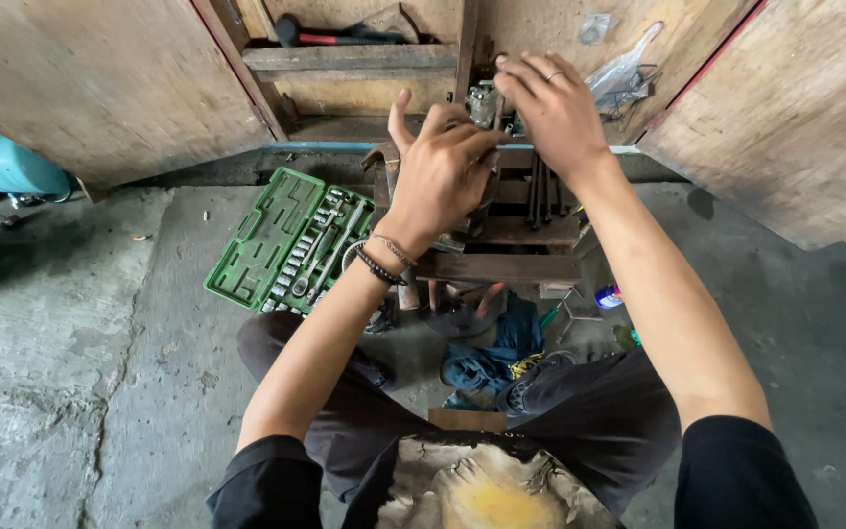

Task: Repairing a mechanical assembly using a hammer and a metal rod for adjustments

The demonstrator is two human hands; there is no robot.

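My left hand (441, 167) and my right hand (552, 110) both reach onto a small metal engine part (483, 102) that rests on a low wooden stand (501, 264) in front of me. The left fingers curl against the part's near side, thumb raised. The right hand covers it from above, a ring on one finger. Most of the part is hidden under the hands, so I cannot tell what either hand grips. Several dark metal rods (543, 191) stand upright in the stand just below my right wrist.
An open green socket set case (264, 235) lies on the concrete floor at the left. A blue rag (501, 353) and a small can (608, 296) lie near my feet. Wooden cabinet doors (110, 78) stand open on both sides; a teal tank (2, 162) sits far left.
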